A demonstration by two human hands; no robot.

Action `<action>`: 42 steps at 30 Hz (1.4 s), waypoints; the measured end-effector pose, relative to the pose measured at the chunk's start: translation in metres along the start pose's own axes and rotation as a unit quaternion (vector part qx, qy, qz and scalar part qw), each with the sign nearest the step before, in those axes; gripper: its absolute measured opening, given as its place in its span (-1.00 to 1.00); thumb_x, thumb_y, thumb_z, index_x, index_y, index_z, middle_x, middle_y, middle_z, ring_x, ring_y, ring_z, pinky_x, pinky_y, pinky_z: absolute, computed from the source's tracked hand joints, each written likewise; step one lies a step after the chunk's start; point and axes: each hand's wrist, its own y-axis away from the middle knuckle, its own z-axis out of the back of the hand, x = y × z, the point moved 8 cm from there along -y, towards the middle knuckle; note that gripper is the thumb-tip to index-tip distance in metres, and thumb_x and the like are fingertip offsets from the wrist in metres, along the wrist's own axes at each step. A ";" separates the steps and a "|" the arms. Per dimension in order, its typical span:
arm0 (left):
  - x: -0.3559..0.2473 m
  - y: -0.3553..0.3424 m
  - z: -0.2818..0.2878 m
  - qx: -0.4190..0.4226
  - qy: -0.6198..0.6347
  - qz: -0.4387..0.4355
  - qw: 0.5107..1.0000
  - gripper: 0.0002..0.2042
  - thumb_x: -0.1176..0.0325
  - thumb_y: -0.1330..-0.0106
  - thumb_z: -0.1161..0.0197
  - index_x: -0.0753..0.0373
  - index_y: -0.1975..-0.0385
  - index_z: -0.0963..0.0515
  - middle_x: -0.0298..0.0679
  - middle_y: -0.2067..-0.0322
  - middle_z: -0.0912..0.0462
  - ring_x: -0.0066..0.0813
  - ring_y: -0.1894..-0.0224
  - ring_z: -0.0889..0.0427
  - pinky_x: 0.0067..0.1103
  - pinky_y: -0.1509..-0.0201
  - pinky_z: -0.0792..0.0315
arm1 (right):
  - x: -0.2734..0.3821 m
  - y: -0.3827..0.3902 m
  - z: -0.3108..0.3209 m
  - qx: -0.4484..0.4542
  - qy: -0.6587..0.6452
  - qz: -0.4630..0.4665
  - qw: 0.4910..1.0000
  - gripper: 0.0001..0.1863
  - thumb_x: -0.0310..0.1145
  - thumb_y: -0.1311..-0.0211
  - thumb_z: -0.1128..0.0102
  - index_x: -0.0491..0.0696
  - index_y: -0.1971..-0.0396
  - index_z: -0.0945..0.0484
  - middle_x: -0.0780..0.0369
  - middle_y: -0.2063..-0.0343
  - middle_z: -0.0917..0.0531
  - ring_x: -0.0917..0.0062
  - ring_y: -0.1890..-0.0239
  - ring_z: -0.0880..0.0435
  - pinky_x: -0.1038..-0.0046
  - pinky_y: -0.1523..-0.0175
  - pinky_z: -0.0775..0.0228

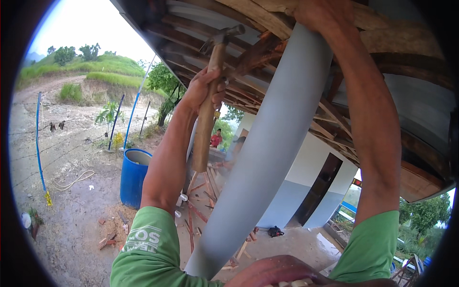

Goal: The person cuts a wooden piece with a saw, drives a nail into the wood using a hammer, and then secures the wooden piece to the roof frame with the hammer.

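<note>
My left hand [203, 88] grips the wooden handle of a claw hammer [210, 91], whose steel head is raised up near the roof timbers [248, 55]. My right hand [322, 14] reaches overhead and presses the top of a long grey curved gutter piece [267, 148] against the wooden eave. The grey piece hangs down between my two arms toward the bottom of the view. Both arms wear green sleeves.
A blue barrel [134, 174] stands on the muddy ground below, with wood scraps [201, 205] scattered beside it. A person in red [216, 138] stands farther off by the white and blue wall [306, 177]. Blue poles [38, 138] and a wire fence edge the yard.
</note>
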 end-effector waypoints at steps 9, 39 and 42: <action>-0.016 -0.036 -0.012 -0.068 0.149 0.084 0.983 -0.84 0.26 -0.45 -0.07 0.20 0.26 -0.34 -0.31 0.65 -0.40 -0.58 0.74 -0.41 -0.63 0.72 -0.43 | -0.005 -0.006 -0.007 -0.037 -0.008 -0.008 0.999 -0.78 -0.33 0.00 -0.31 -0.07 0.33 -0.73 0.09 0.34 -0.75 0.29 0.19 -0.73 0.28 -0.06 -0.51; -0.238 0.022 -0.131 -0.205 -0.829 -0.346 0.389 -0.73 0.31 -0.35 -0.22 0.32 0.09 -0.43 -0.08 0.45 -0.64 -0.23 0.42 -0.67 -0.42 0.40 -0.51 | -0.006 -0.021 -0.022 -0.018 -0.079 -0.003 0.997 -0.84 -0.29 -0.19 -0.18 -0.01 0.39 -0.69 0.16 0.37 -0.72 0.34 0.20 -0.69 0.22 0.04 -0.48; -0.174 0.028 -0.142 -0.188 -0.846 -0.183 0.463 -0.64 0.34 -0.28 -0.23 0.29 0.00 -0.32 -0.01 0.35 -0.64 -0.01 0.26 -0.69 -0.28 0.25 -0.53 | -0.011 -0.018 -0.040 0.017 -0.066 -0.006 0.998 -0.83 -0.31 -0.19 -0.17 -0.01 0.33 -0.71 0.16 0.33 -0.73 0.35 0.18 -0.70 0.23 0.03 -0.49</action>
